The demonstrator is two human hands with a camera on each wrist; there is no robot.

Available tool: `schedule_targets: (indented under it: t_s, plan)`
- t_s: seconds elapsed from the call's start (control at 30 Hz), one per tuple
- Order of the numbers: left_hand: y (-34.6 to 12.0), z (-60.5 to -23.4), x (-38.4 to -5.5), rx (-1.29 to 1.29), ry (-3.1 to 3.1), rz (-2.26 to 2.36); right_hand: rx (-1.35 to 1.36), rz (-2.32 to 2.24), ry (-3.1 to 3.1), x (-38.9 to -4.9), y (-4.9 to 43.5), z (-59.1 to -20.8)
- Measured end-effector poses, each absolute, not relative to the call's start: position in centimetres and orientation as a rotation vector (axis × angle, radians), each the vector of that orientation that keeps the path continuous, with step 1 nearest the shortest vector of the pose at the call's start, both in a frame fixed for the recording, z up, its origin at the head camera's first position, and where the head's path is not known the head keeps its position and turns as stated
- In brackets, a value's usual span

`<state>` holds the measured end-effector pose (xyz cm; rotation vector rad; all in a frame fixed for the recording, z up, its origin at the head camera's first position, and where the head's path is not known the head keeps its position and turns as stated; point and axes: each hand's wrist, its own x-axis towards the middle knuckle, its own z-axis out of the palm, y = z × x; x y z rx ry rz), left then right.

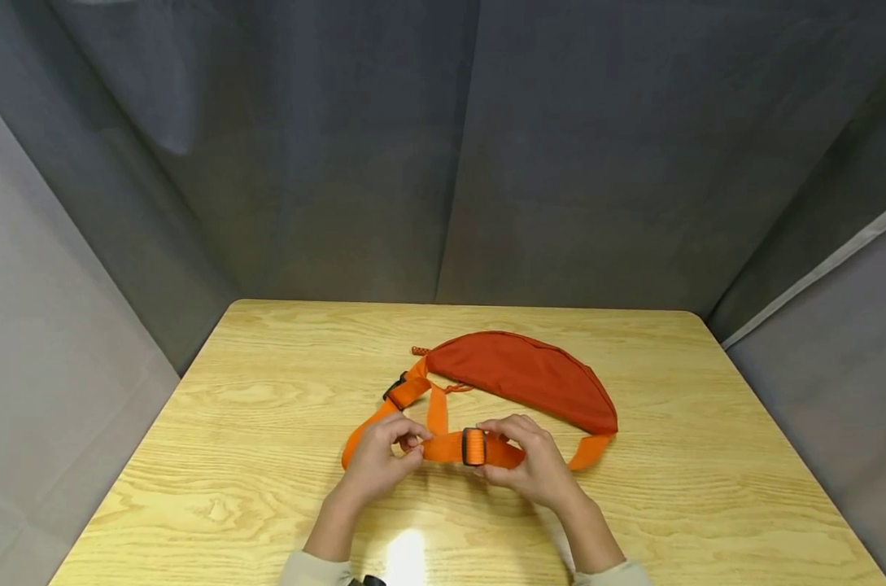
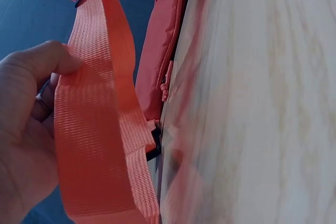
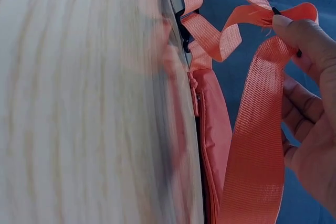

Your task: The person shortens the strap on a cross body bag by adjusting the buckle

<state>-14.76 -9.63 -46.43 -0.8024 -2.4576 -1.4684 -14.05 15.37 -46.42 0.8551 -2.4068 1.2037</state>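
1. One red bag (image 1: 519, 376) is laid on the counter (image 1: 216, 480).
2. Its strap (image 1: 443, 448) is pinched by the left hand (image 1: 381, 457) and, at one slider (image 1: 465, 448), by the right hand (image 1: 536, 465).
3. One buckle (image 1: 394, 386) is also carried.

A pale yellow, wood-grained bench (image 1: 216, 439) with rounded far corners; a white patch of glare (image 1: 406, 553) shines near its front. Behind hangs a dark grey fabric curtain (image 1: 596, 163); lighter grey fabric panels (image 1: 54, 342) flank both sides.

Head and both wrist views: you have no readable text, label, brand, number or sign here.
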Motion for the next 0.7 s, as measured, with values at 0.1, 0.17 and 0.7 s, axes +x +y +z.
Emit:
schedule_targets:
  t_s: [0.1, 0.17, 0.7]
  plan:
    - [-9.7, -46.5, -14.9, -0.813, -2.458, -1.411, 0.856, 1.217, -2.411, -14.1, 15.3, -46.5]
    - [-9.6, -46.5, -15.0, -0.813, -2.458, -1.388, 0.853, 1.221, -2.408, -14.1, 15.2, -46.5]
    - [-8.3, -46.4, -15.4, -0.843, -2.399, -1.412, 0.842, 1.237, -2.411, -14.1, 14.5, -46.1]
